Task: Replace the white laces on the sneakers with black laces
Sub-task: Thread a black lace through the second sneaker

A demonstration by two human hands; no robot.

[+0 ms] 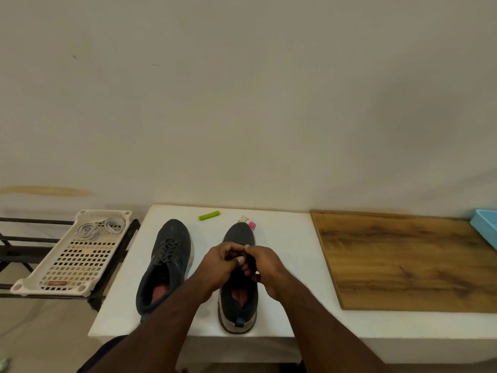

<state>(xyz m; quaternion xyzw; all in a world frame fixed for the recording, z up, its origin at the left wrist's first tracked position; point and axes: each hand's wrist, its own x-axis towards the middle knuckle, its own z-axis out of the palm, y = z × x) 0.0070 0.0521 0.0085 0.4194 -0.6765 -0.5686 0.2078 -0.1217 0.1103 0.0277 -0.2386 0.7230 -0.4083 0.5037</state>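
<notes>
Two dark sneakers stand side by side on a white table [285, 238], toes toward the wall. The left sneaker [164, 265] carries a black lace tied in a bow over its tongue. Over the lacing area of the right sneaker [239, 300], my left hand [222, 262] and my right hand [265, 265] meet, each pinching part of a black lace [251, 261]. The hands hide that shoe's eyelets. A coil of white laces [100, 227] lies in a cream perforated tray [72, 267] on the left.
The tray rests on a black metal rack [16, 251] left of the table. A green cylinder [209, 215] and a pink-tipped packet [248, 223] lie by the wall. A wooden board [403, 259] covers the right side, with a blue tray [485, 224] at the far right.
</notes>
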